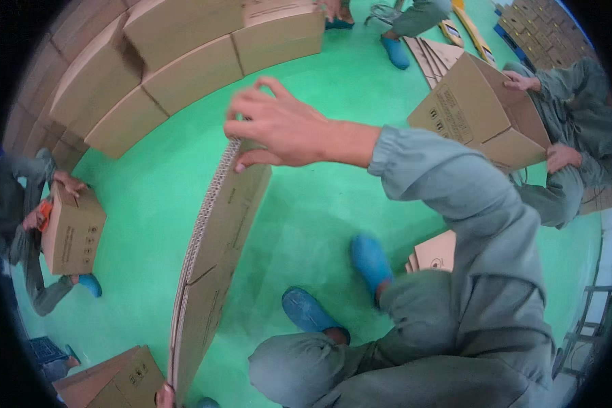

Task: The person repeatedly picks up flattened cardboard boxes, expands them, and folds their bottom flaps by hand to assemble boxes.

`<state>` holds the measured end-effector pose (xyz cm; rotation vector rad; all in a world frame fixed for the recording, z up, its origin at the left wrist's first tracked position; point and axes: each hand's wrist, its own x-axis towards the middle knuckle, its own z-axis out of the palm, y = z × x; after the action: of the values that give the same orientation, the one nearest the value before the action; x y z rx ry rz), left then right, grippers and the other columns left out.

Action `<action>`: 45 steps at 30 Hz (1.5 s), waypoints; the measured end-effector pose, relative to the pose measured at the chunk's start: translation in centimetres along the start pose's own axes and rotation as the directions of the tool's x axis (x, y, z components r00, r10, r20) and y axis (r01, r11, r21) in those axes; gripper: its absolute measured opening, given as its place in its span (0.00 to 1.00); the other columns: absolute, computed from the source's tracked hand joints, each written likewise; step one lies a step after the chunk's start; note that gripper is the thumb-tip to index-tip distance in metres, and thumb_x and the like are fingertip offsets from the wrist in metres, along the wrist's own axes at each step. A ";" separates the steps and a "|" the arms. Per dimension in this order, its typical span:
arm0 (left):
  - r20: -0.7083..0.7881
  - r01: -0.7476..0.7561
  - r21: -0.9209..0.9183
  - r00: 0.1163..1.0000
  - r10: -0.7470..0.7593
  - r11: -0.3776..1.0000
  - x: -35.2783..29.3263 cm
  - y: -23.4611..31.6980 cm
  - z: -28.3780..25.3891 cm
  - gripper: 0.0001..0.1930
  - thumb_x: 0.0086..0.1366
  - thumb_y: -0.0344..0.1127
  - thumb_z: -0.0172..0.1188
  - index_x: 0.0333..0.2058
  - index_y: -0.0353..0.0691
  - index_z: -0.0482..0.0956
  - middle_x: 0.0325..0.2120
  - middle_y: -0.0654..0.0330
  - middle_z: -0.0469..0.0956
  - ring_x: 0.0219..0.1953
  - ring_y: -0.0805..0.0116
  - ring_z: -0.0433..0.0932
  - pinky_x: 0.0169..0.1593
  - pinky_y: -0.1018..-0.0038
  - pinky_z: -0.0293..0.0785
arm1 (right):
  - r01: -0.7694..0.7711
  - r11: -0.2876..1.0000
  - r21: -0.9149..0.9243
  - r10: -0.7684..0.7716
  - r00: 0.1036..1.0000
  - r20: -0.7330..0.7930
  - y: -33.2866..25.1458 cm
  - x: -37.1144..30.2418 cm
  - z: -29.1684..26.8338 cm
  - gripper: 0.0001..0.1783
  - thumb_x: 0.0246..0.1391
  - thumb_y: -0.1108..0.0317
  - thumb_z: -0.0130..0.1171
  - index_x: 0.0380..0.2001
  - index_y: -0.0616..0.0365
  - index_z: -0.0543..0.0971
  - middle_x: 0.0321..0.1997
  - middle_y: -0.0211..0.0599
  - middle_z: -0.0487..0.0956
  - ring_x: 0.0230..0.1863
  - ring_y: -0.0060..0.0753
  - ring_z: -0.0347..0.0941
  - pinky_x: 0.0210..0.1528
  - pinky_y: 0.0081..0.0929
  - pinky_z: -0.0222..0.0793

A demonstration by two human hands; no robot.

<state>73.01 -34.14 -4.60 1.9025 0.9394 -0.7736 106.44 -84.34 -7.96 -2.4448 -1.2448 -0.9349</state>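
Observation:
A flattened cardboard box (226, 245) stands upright and slightly tilted in front of me, its layered corrugated edge facing up and left. At its far upper end is my right hand (279, 126), with the thumb against the near face and the fingers curled over the top edge, a little blurred. Only a small part of my left hand (164, 396) shows at the picture's lower edge. It grips the near lower end of the same cardboard, and most of its fingers are hidden.
Stacked closed cartons (194, 78) form a wall at the back left. A person at left handles a carton (75, 231) with an orange tool (45, 211). Another at right holds an open carton (479, 112). Flat cardboard (435, 251) lies by my knee; more cardboard (119, 381) is at lower left.

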 end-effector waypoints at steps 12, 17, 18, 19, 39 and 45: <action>-0.211 -0.240 0.733 0.810 0.548 0.636 13.2 4.7 -9.2 0.33 0.76 0.56 0.33 0.61 0.30 0.67 0.53 0.43 0.75 0.56 0.50 0.72 0.63 0.63 0.62 | 0.185 0.942 0.281 -0.146 0.977 -0.155 -5.6 -9.7 6.6 0.21 0.51 0.49 0.60 0.38 0.57 0.80 0.46 0.42 0.76 0.56 0.42 0.69 0.69 0.58 0.50; -0.150 -0.177 0.380 0.957 0.249 0.908 16.1 5.2 5.6 0.16 0.68 0.42 0.51 0.32 0.35 0.81 0.23 0.62 0.80 0.24 0.70 0.78 0.26 0.69 0.76 | 0.008 0.942 0.336 0.104 0.944 -0.313 -8.2 -11.4 6.9 0.15 0.51 0.55 0.62 0.30 0.57 0.78 0.44 0.45 0.77 0.56 0.42 0.71 0.67 0.50 0.59; -0.199 -0.214 -0.032 0.959 0.204 0.976 14.2 5.6 8.4 0.13 0.67 0.39 0.54 0.32 0.35 0.81 0.24 0.64 0.79 0.25 0.73 0.77 0.27 0.70 0.75 | 0.017 0.932 0.362 0.113 0.935 -0.335 -7.6 -9.2 6.8 0.15 0.51 0.55 0.62 0.30 0.57 0.78 0.44 0.45 0.77 0.56 0.42 0.71 0.67 0.50 0.59; -0.253 -0.248 -0.449 0.957 0.144 0.859 12.4 5.3 10.8 0.10 0.65 0.36 0.57 0.33 0.36 0.81 0.24 0.66 0.79 0.26 0.76 0.76 0.28 0.72 0.74 | -0.007 0.874 0.486 0.148 0.957 -0.251 -6.6 -6.3 7.2 0.15 0.51 0.56 0.62 0.35 0.57 0.78 0.47 0.44 0.77 0.56 0.45 0.70 0.68 0.50 0.57; -0.270 -0.587 0.346 0.685 0.677 0.732 0.0 7.3 11.7 0.16 0.69 0.42 0.60 0.29 0.34 0.80 0.14 0.60 0.68 0.21 0.80 0.63 0.25 0.72 0.66 | 0.246 0.827 0.506 -0.144 0.962 -0.231 -5.8 -6.8 1.8 0.17 0.46 0.61 0.54 0.10 0.52 0.64 0.14 0.30 0.55 0.19 0.36 0.54 0.31 0.37 0.51; -0.654 -0.309 -0.042 0.727 0.208 0.950 6.0 11.6 6.9 0.25 0.73 0.51 0.48 0.39 0.29 0.81 0.25 0.47 0.78 0.31 0.71 0.75 0.38 0.63 0.74 | 0.418 0.356 0.836 -0.510 0.836 -0.201 -15.0 -5.6 0.0 0.21 0.47 0.56 0.62 0.07 0.45 0.68 0.11 0.26 0.61 0.16 0.29 0.58 0.21 0.31 0.48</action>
<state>84.86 -42.49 -7.62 2.1385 1.0567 0.1567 92.14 -78.78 -12.55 -1.3221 -1.8961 -0.1226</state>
